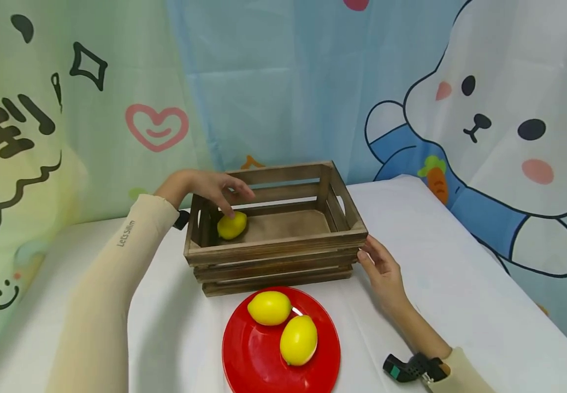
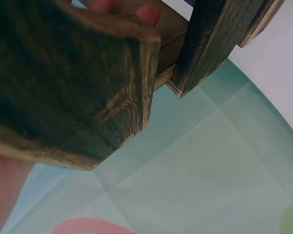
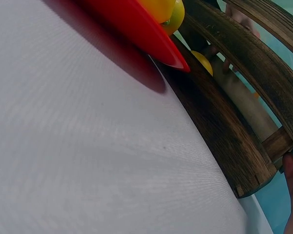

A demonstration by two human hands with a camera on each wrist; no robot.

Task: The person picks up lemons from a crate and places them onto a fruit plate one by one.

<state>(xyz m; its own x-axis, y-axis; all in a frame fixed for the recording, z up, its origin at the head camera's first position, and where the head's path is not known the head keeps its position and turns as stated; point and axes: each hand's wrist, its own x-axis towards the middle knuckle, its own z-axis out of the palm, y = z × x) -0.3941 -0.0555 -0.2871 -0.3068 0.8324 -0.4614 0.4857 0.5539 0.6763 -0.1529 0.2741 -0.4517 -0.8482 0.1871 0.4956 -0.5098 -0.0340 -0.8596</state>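
A brown slatted wooden crate (image 1: 278,242) stands at the back of the table. Inside its left end lies a yellow lemon (image 1: 231,225). My left hand (image 1: 210,188) reaches over the crate's left side, one fingertip at the top of that lemon and the other fingers loosely extended above it. In the left wrist view the crate's slats hide most of this hand. At the crate's front right corner my right hand (image 1: 384,270) grips the wood with thumb and fingers. Two more lemons (image 1: 270,308) rest on a red plate (image 1: 244,355) in front of the crate.
A white cloth (image 1: 175,327) covers the table. Close behind the crate hangs a printed curtain (image 1: 283,98) with cartoon figures. The plate's far rim lies right by the crate's front.
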